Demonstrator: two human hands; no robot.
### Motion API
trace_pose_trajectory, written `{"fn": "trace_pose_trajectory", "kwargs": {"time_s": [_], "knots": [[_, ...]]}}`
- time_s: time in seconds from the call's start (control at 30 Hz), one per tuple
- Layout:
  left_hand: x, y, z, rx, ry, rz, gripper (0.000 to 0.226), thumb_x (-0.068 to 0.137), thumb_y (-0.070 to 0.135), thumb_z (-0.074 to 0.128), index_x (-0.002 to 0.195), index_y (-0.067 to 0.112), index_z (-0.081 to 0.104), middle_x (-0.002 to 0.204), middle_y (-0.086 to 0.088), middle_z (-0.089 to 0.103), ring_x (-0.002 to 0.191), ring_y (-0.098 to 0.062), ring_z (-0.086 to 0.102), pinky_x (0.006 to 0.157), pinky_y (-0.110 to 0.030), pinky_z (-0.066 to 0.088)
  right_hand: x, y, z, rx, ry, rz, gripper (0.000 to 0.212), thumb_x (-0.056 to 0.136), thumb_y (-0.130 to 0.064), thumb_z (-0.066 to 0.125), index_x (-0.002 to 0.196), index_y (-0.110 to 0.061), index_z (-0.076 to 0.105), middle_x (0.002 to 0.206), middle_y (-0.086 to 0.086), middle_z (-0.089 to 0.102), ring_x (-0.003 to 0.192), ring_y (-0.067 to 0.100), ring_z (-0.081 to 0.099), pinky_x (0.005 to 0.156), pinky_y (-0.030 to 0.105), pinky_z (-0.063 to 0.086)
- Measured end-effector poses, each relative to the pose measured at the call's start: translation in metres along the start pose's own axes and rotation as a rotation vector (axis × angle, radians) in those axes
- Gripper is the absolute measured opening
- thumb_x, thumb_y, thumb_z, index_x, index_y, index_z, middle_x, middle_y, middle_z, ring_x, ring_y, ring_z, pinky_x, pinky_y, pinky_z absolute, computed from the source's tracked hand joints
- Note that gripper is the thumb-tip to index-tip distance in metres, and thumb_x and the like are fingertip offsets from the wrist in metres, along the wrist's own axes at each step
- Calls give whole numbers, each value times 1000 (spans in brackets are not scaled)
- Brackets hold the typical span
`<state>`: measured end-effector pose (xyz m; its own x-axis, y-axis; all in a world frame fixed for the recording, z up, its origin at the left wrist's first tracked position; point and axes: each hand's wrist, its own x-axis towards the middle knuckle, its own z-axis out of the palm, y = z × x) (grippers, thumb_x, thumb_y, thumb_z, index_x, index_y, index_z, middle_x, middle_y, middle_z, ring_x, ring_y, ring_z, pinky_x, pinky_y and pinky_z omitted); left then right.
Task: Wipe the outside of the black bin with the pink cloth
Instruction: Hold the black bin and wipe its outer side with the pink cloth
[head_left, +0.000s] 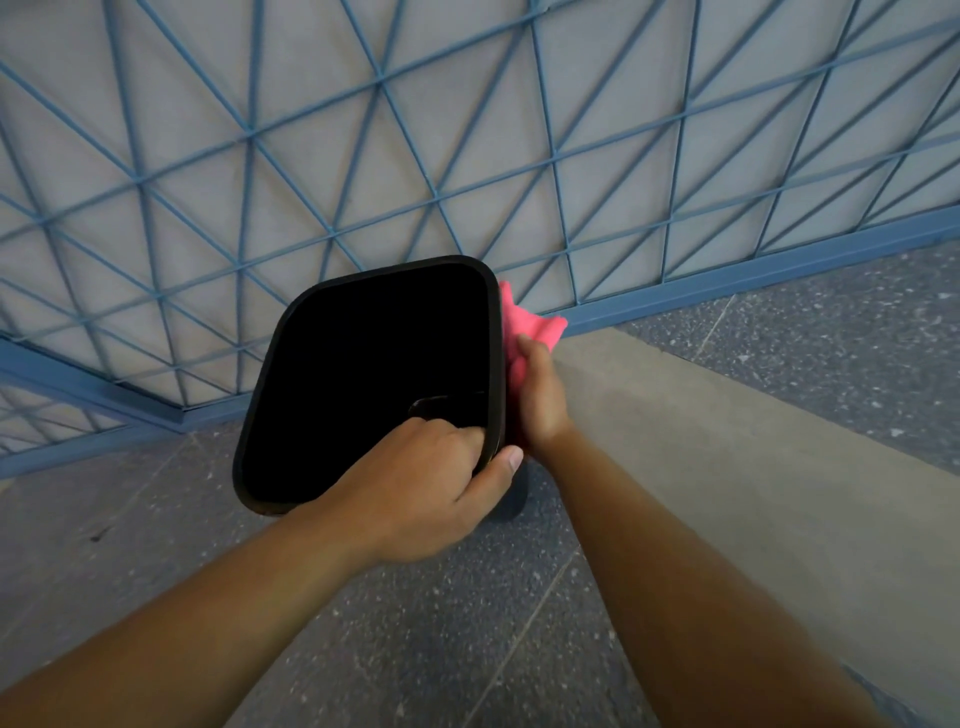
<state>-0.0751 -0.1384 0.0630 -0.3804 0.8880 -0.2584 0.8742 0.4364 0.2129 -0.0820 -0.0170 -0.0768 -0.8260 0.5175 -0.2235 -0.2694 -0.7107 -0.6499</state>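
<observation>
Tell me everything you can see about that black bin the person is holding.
The black bin is seen from above, its opening a rounded rectangle with a thin, slightly glossy rim that looks like plastic. The inside is too dark to show any contents. It sits by a blue lattice fence on speckled floor. The left hand grips its near rim, fingers inside and thumb outside. The right hand presses a pink cloth against its right outer wall.

The bin (374, 374) is black all over, its inside a flat dark void, and the cloth (524, 332) beside its rim is bright pink. Behind them the wall (467, 130) is pale grey, crossed by a blue grid of squares and diagonals. The floor (467, 623) is dark grey speckled with white, with one plain lighter grey band (727, 441).
</observation>
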Motion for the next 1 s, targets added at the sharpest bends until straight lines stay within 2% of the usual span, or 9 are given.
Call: {"fn": "trace_pose_trajectory", "kwargs": {"time_s": [0.1, 0.2, 0.3, 0.37, 0.47, 0.67, 0.77, 0.9, 1.0], "knots": [[-1, 2, -2, -6, -7, -3, 50, 92, 57, 25, 57, 22, 36, 51, 4, 43, 48, -12, 46, 57, -36, 39, 3, 33, -32, 63, 19, 162, 114, 77, -86, 68, 166, -29, 27, 163, 13, 48, 150, 26, 49, 132, 52, 25], [-1, 4, -3, -8, -3, 4, 49, 91, 58, 24, 57, 24, 34, 52, 5, 41, 47, -11, 41, 57, -33, 32, -39, 34, -25, 49, 27, 165, 93, 93, -69, 60, 166, -21, 29, 162, 18, 48, 150, 30, 49, 129, 54, 32], [0, 2, -1, -12, 13, 2, 51, 91, 60, 21, 58, 24, 36, 53, 4, 45, 49, -12, 44, 58, -34, 36, -82, 17, 2, -5, 70, 79, 78, 98, -47, 42, 167, -15, 26, 169, 16, 38, 157, 27, 38, 132, 53, 25], [0, 0, 1, -7, 32, 11, 55, 89, 64, 14, 60, 25, 39, 57, 3, 53, 54, -13, 52, 63, -36, 44, -92, 0, 15, -72, 161, 18, 66, 101, -38, 36, 161, -10, 40, 161, 15, 50, 152, 24, 46, 128, 42, 35], [2, -3, 4, -3, 54, 25, 55, 91, 61, 11, 62, 25, 41, 67, -1, 62, 66, -22, 62, 70, -40, 49, -77, -16, 23, -24, 167, 11, 52, 111, -29, 32, 150, -1, 53, 142, 20, 65, 137, 29, 60, 108, 28, 52], [4, -4, 1, -2, 50, 16, 52, 92, 58, 16, 60, 23, 38, 57, 2, 48, 58, -23, 53, 65, -39, 42, -24, -24, 22, -10, 48, 93, 71, 98, -40, 36, 164, -12, 36, 165, 16, 44, 156, 30, 37, 133, 45, 20], [2, -2, 0, -22, 50, 0, 51, 94, 55, 20, 59, 24, 38, 54, 4, 46, 53, -18, 47, 61, -37, 40, -11, -5, 5, -16, 68, 129, 65, 106, -39, 28, 168, -25, 24, 166, 5, 42, 154, 23, 40, 132, 45, 24], [1, -2, -2, -40, 64, 14, 51, 95, 54, 23, 56, 24, 36, 50, 7, 42, 48, -9, 43, 56, -32, 30, -17, 46, -34, -1, 104, 176, 82, 96, -71, 48, 166, -32, 30, 166, 14, 44, 154, 31, 43, 130, 54, 28], [1, -4, -3, -56, 65, 41, 51, 99, 49, 31, 55, 23, 36, 46, 6, 40, 45, -8, 42, 51, -25, 28, -41, 70, -50, -33, 172, 215, 77, 95, -71, 43, 165, -43, 27, 170, 8, 38, 157, 28, 36, 130, 60, 23]]}}
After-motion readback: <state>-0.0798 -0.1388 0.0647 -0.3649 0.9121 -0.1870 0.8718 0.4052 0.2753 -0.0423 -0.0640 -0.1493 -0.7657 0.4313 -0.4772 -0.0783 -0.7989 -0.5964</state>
